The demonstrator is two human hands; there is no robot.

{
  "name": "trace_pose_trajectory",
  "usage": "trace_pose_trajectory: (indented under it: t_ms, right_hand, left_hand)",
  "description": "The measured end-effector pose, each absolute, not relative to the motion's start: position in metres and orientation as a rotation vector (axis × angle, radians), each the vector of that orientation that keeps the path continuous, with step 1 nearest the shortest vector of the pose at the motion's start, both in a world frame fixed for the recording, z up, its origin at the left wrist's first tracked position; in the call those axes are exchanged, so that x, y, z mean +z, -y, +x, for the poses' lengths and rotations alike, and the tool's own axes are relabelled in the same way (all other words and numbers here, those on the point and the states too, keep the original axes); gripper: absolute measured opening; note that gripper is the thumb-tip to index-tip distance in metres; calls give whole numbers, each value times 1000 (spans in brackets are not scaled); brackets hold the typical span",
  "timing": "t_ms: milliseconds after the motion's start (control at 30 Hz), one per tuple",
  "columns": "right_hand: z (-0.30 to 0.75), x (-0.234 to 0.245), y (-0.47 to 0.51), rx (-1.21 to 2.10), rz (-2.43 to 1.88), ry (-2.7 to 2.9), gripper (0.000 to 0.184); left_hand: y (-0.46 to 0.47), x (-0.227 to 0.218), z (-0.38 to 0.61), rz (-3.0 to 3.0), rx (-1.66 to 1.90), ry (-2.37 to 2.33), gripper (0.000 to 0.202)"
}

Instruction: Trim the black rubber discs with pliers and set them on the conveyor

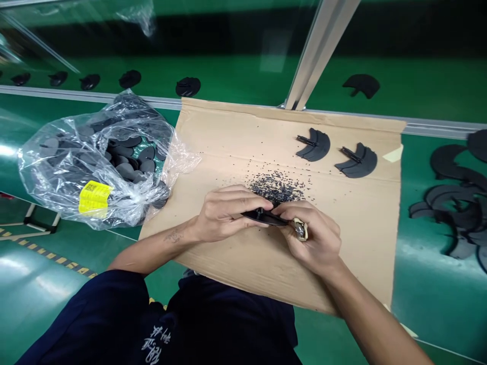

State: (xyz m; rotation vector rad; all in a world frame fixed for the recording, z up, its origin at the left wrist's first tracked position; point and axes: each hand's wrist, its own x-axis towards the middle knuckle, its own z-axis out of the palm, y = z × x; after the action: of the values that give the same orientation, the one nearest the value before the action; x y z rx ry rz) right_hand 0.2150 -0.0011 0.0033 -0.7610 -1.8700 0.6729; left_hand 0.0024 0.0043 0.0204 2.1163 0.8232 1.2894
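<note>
My left hand (228, 213) is closed on a thin black plastic part (262, 217), pinching it between thumb and fingers over the cardboard. The part is tilted nearly edge-on to my view. My right hand (314, 230) is closed at the part's right end, its fingertips close to it. A small shiny metal tool (300, 229) with a pale edge shows in the right fist; its working end is hidden, so its exact kind is unclear. Just beyond the hands lies a scattered heap of tiny black plastic scraps (277, 187).
Two black crescent parts (315, 145) with stems lie on the cardboard sheet (228, 132). A clear plastic bag (57, 167) of black pieces sits at left. More curved parts (452, 197) pile up at right. A metal post (315, 50) rises behind, with several parts along the green surface.
</note>
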Motion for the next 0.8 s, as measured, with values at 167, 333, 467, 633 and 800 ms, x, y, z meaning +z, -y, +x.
trace_pose_trajectory:
  t_ms: [167,333,467,633,800]
  right_hand:
    - [215,3,0,659,-766,1860,25]
    - [215,3,0,666,-763,1887,22]
    - [214,6,1,730,-792,1840,19]
    - [213,11,2,851,-793,1760,19]
    - [213,10,1,822,-816,1795,19]
  left_hand:
    - [-4,20,3,2109,1239,-831,27]
    - [-3,22,4,2100,1284,-877,20]
    - [-4,21,5,2095,1267,-857,23]
    - [-5,20,5,2015,1229,-822,32]
    - [-4,19,4,2022,1218,-839,28]
